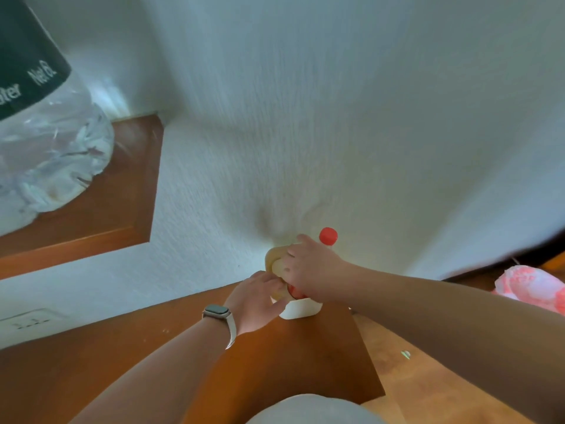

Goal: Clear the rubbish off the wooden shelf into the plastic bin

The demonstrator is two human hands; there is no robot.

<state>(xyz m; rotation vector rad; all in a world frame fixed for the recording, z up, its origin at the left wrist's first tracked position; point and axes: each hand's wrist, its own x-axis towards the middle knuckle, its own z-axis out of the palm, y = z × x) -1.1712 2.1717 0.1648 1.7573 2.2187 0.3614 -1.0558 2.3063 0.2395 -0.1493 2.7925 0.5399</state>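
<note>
A small pile of rubbish stands at the back of the wooden shelf point(305, 356), against the white wall: a white cup-like container point(301, 310), a pale yellowish piece point(273, 258) and a bottle with a red cap point(328, 235). My right hand point(312, 267) is closed over the top of the pile, next to the red cap. My left hand point(260, 298), with a watch on the wrist, grips the pile's left side at the white container. What lies under the fingers is hidden. No plastic bin shows.
A big clear water bottle point(52, 148) with a dark label stands on a higher wooden ledge point(122, 209) at the upper left. A pink-and-white bag point(532, 286) lies at the right edge. A wall socket point(30, 322) sits at the left. A grey rounded thing point(312, 411) shows at the bottom.
</note>
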